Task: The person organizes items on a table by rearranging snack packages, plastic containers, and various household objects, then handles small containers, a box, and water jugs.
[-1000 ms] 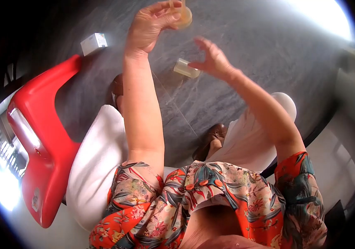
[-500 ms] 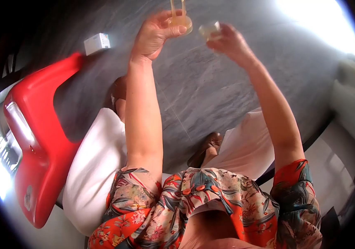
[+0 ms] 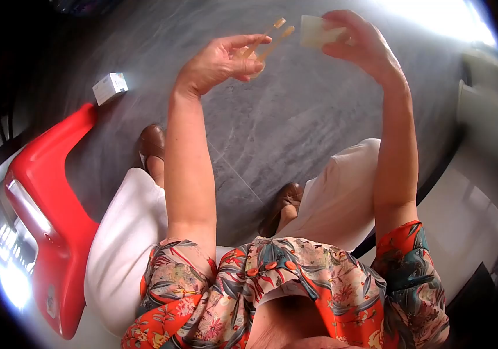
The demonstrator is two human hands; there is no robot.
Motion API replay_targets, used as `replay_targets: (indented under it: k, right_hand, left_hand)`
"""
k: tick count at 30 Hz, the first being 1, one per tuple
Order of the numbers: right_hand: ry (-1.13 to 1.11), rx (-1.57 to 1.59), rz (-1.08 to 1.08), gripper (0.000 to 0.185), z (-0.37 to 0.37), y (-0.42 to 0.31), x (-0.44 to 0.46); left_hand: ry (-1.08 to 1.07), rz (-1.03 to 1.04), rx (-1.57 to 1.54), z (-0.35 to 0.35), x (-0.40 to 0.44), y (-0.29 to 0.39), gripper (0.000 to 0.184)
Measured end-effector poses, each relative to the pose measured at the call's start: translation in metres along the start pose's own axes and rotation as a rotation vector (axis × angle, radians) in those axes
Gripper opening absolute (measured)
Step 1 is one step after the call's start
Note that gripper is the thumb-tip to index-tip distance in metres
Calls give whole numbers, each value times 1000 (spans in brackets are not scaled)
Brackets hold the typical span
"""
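My left hand (image 3: 220, 64) is raised at the top middle, its fingers pinched on a tan, translucent two-pronged piece (image 3: 268, 42). The two thin prongs rise to the upper right and end in small blunt tips. Its lower part is largely behind my fingers, so I cannot tell its exact kind. To the right, my right hand (image 3: 365, 46) grips a pale yellow-green, squarish piece (image 3: 314, 32) between thumb and fingers. That piece is somewhat blurred, and its right part is covered by my fingers. A gap separates it from the prongs.
A small white box (image 3: 109, 89) rests on the grey marbled floor (image 3: 237, 134), near the tip of a glossy red curved stool or chair part (image 3: 57, 192) on the left. White furniture (image 3: 464, 209) stands at the right. Bright light glares at the upper right.
My hands have moved apart, the right one up and to the right with the pale piece. The prongs in my left hand have tilted from upright toward the right. The view has shifted slightly.
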State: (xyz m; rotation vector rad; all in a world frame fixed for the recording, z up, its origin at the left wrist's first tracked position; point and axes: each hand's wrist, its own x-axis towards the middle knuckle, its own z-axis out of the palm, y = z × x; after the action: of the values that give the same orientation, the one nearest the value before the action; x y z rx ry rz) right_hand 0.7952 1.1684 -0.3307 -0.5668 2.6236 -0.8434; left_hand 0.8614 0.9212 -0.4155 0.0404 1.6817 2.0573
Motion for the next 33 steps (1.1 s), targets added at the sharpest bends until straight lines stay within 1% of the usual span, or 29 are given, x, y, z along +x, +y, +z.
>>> replay_targets:
  k: [2,4,7,8,11,13,16,19,22,25,27,28,30,33]
  right_hand:
    - [-33,3,-72,44,-4,4,0]
    - [-43,10,-73,45,-5,7,-3]
    - [-102,56,-46,46,-2,5,-8]
    - [-128,76,-31,47,0,4,-10]
    - [-163,110,-102,46,9,2,-12]
    - [-146,130,-113,45,12,3,-12]
    - [-110,146,-88,46,11,-2,-12]
    - [-100,190,-19,46,5,-10,-12]
    - [-102,210,4,45,2,-12,-13]
    - [-92,213,-31,46,3,-9,-14]
    - [-88,245,-81,46,3,-4,-13]
    - [-93,241,-65,46,2,-4,-13]
    - [-103,233,-32,46,-1,-6,-15]
    - [-81,208,-68,45,4,-6,-15]
  left_hand:
    - [-30,-50,54,5,2,3,46]
    - [-30,-97,124,12,3,5,49]
    - [-114,-129,136,17,7,7,57]
    - [-113,-82,129,19,9,5,61]
    - [-87,34,107,27,14,5,70]
    - [-42,72,98,32,16,11,73]
    - [85,211,168,37,20,12,79]
    - [201,258,-47,48,21,9,75]
    - [289,283,-150,59,17,14,71]
    - [350,278,-218,62,20,6,58]
    - [382,302,-207,63,22,5,52]
    - [395,315,-202,65,23,6,51]
    - [446,298,-174,73,24,7,53]
    - [503,290,-175,81,25,8,56]
